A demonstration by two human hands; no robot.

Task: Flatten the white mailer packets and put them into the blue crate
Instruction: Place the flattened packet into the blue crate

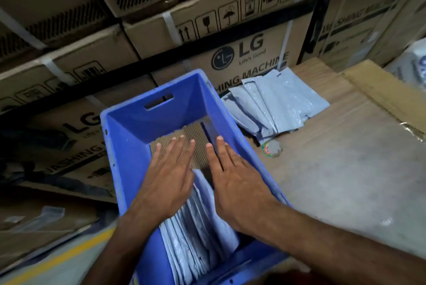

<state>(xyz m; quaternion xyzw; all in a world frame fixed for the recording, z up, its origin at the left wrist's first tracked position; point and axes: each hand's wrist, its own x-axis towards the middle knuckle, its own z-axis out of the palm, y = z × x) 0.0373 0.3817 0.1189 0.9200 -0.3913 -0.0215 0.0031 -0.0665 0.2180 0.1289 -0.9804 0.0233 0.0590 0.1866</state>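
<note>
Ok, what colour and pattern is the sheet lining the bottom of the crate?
Brown, ribbed corrugated cardboard, lying on the blue crate floor; seen in the head view.

Single view, head-worn, wide-angle. Looks forward and steeply down from just above the crate (119, 146), close range. Both hands (170, 176) enter from the bottom edge. Stacked cartons (230, 38) fill the top, tabletop (345, 158) at right; edges bend with lens distortion.

Stacked cardboard boxes (207, 38) fill the top half of the frame — white straps, handling symbols, washing-machine print. Lower right: a worn cardboard sheet (341, 158) as work surface. Lower left — grey floor with a yellow line (69, 259). Dim light.
</note>
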